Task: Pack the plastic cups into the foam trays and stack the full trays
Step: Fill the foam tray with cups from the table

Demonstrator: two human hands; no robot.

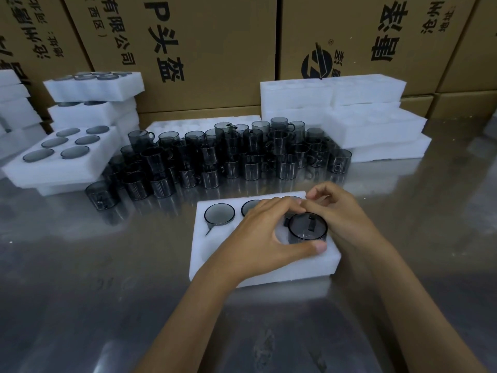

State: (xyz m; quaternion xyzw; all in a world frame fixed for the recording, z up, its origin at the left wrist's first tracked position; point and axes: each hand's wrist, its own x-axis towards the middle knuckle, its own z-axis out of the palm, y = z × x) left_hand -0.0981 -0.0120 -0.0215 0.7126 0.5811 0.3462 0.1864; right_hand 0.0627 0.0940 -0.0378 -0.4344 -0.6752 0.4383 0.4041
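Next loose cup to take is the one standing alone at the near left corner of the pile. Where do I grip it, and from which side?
Probably from above, by the rim. The lone cup stands upright, mouth up, with bare steel table on its near and left sides, while the pile of cups crowds its right. Pinch across the round wall just under the rim; I cannot tell where its handle points.

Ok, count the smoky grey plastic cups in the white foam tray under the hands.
4 visible: far-left hole, next hole, far-right rim, near-right cup gripped by the left hand. Others may be hidden.
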